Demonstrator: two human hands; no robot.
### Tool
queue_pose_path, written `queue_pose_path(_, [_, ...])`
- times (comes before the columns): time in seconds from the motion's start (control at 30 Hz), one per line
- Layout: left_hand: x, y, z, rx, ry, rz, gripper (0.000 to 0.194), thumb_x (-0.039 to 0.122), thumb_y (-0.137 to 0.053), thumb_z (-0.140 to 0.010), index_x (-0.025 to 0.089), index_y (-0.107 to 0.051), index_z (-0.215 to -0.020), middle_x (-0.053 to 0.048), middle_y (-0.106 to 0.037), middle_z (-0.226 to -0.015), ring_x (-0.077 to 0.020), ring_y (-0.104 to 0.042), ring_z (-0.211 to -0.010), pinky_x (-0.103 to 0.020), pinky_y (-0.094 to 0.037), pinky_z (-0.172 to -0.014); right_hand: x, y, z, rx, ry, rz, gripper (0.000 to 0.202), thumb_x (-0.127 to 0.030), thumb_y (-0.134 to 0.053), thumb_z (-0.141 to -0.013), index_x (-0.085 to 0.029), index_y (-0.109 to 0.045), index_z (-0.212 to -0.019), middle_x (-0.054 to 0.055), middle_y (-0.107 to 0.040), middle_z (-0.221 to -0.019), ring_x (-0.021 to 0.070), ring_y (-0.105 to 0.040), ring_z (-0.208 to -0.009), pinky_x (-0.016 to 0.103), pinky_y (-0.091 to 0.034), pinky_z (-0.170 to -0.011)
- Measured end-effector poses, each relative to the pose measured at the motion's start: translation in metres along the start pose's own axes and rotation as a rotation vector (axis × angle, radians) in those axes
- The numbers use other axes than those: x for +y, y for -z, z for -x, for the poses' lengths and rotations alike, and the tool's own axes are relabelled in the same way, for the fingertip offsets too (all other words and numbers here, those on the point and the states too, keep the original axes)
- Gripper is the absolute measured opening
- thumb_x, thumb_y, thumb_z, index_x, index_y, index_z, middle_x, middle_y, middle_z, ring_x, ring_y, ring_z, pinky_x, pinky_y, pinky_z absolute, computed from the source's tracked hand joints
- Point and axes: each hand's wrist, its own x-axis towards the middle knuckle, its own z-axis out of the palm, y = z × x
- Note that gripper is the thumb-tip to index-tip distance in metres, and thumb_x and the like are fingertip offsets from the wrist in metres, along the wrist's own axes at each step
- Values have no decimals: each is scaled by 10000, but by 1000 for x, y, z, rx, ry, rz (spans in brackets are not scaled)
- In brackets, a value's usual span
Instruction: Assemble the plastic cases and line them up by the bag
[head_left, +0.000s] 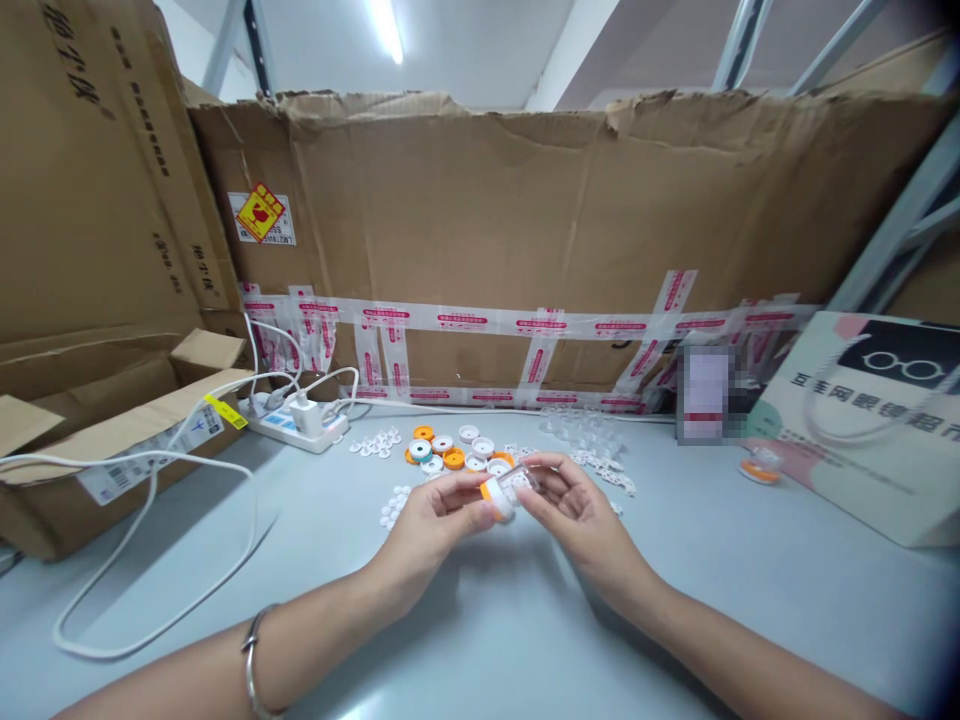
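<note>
Both hands are raised just over the middle of the grey surface, grasping one thing between them: a small round plastic container with an orange-and-white end and a clear end, tilted. Left hand: thumb and fingers pinch the orange-and-white end; a silver metal bangle circles that forearm. Right hand: thumb and fingers grip the clear end. White bits seem to show through the clear wall, though from here they are too small to be sure.

Just beyond the hands: a cluster of round orange, white and teal plastic caps. Left of it, small white discs lie in two groups, one far, one nearer. Right of it, clear plastic cups, with small white plastic pieces before them.

Far right: a clear, orange-based container beside a pale printed bag bearing a spectacles drawing. Left: a white power strip, a looping white cable and a brown cardboard box. Far side: a tall brown cardboard sheet with red-and-white tape.
</note>
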Motion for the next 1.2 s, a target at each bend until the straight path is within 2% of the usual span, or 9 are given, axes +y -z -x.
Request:
queue_pose_path(0.13, [2, 3, -2, -45, 27, 44, 306, 280, -683, -750, 121, -639, -1007, -80, -666, -936, -180, -611, -906, -316, -438, -891, -2, 6, -2, -110, 16, 120, 337, -365, -594, -787, -250, -534, -1098, 38, -625, -975, 166, -593, -896, 326, -501, -810])
queue_pose_path(0.33, [5, 5, -1, -129, 102, 145, 247, 274, -646, -788, 112, -665, -974, -76, -662, -951, -123, -623, -800, -249, -475, -825, -4, 11, 0, -178, 98, 237, 252, -337, -570, -804, -243, -562, -1038, 32, -628, -967, 172, -586, -898, 317, -486, -818])
queue_pose_path(0.63, [3, 2, 1, -124, 134, 120, 276, 290, -648, -787, 135, -635, -1014, -71, -673, -951, -137, -654, -804, -260, -497, -813, 3, 13, -1, -165, 112, 364, 192, -340, -543, -821, -222, -538, -972, 32, -605, -924, 176, -570, -881, 308, -458, -786])
queue_pose_path(0.77, [1, 3, 2, -123, 180, 102, 293, 330, -631, -796, 145, -594, -1020, -67, -695, -856, -145, -674, -741, -267, -512, -757, 0, 11, 0, -303, 55, 335, 252, -336, -601, -783, -225, -575, -1008, 31, -635, -975, 188, -577, -949, 318, -438, -852])
queue_pose_path(0.87, [4, 4, 1, -164, 176, 26, 300, 335, -618, -800, 146, -586, -1031, -78, -692, -898, -160, -669, -810, -292, -496, -811, -3, 10, 0, -275, -8, 306, 227, -366, -603, -776, -221, -613, -950, 28, -656, -956, 200, -582, -952, 333, -435, -862])
queue_pose_path(0.97, [9, 4, 2, -177, 57, -240, 292, 272, -654, -762, 158, -612, -1028, -75, -690, -917, -180, -652, -861, -305, -489, -825, -3, 8, 0, -227, -48, 273, 241, -390, -601, -770, -219, -616, -939, 30, -655, -947, 203, -577, -946, 335, -443, -846])
queue_pose_path(1.07, [10, 3, 5, -80, -213, -547, 287, 221, -636, -765, 171, -622, -1047, -62, -690, -907, -181, -647, -838, -300, -501, -797, -1, 6, 0, -241, -118, 171, 259, -402, -601, -765, -210, -596, -938, 27, -637, -936, 166, -594, -831, 314, -477, -771])
queue_pose_path(1.13, [10, 1, 8, -49, -353, -637, 323, 192, -605, -786, 194, -594, -1109, -46, -693, -911, -165, -651, -816, -288, -506, -794, 0, 3, 1, -247, -160, 89, 269, -401, -605, -761, -207, -581, -947, 16, -627, -891, 137, -594, -731, 297, -493, -716])
queue_pose_path(1.2, [10, 0, 9, -52, -412, -658, 302, 163, -583, -798, 208, -605, -1095, -32, -698, -909, -154, -657, -798, -271, -511, -787, 0, 1, 2, -245, -157, 48, 264, -383, -621, -751, -209, -580, -945, 12, -624, -881, 131, -596, -722, 293, -494, -720])
